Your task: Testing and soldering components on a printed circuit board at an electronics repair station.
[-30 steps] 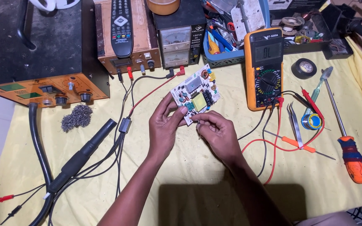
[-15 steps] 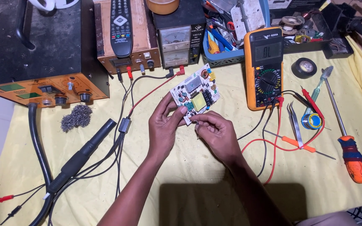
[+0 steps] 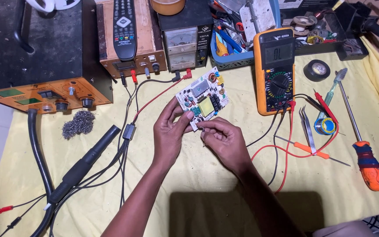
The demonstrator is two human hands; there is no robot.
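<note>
Tabletop (image 3: pixel 198 193) under a yellow cloth carries everything, the big gear pushed to the far edge so the middle stays free for hand work. At far left sits a black-and-orange rework station (image 3: pixel 40 66), its hose and black handpiece (image 3: pixel 84 164) trailing toward the near edge. Next to it stand a wooden-cased unit (image 3: pixel 130 52) with a remote control (image 3: pixel 124 28) on top, and a bench power supply (image 3: pixel 186 37) whose red and black leads run forward. An orange multimeter (image 3: pixel 276 70) lies face up to the right, within easy glance, its probes' wires looping across the cloth.

Above the middle of the cloth, the left hand (image 3: pixel 169 134) holds a small white circuit board (image 3: pixel 202 98) by its near corner, tilted up toward the camera so the components can be read; its fingers are pinched on the board's edge. The right hand (image 3: pixel 224 140) meets the same edge, fingers pressed together on something small and thin; what it is cannot be made out.

Small tools lie apart at right: an orange-handled screwdriver (image 3: pixel 365 160), tweezers (image 3: pixel 307 127), a roll of black tape (image 3: pixel 316 70). A wad of steel wool (image 3: pixel 77 123) sits near the station.
</note>
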